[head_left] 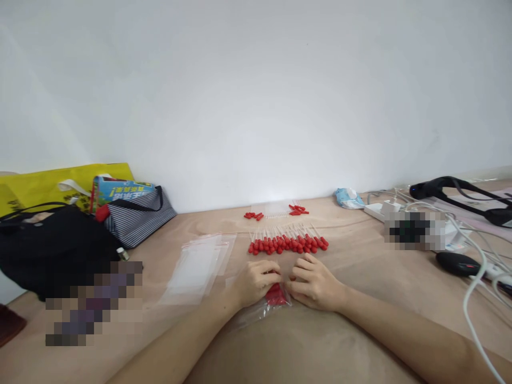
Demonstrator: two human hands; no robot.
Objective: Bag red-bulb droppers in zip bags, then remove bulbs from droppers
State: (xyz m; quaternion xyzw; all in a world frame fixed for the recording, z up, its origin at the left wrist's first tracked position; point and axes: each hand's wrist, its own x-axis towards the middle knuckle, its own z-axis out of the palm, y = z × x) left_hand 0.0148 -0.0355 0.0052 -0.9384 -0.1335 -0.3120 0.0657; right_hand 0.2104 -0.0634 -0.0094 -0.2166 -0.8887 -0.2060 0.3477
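A: Where's our bag (276, 298)?
B: Between left hand (259, 281) and right hand (318, 282), fingers curled beside it; we can't tell whether either grip pinches it.
A: Handling?
B: Light, limp, slippery, we'd judge; best taken by its rim.
A: Room?
B: Flat bags (196, 269) at ten o'clock, sticks (286, 244) near at twelve; more space towards cables (465, 306) at three.

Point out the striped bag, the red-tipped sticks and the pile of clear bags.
Striped bag (141, 217): head view, on its striped side.
Red-tipped sticks (285, 242): head view, on the red tips mid-row.
Pile of clear bags (191, 273): head view, on the top bag's middle.
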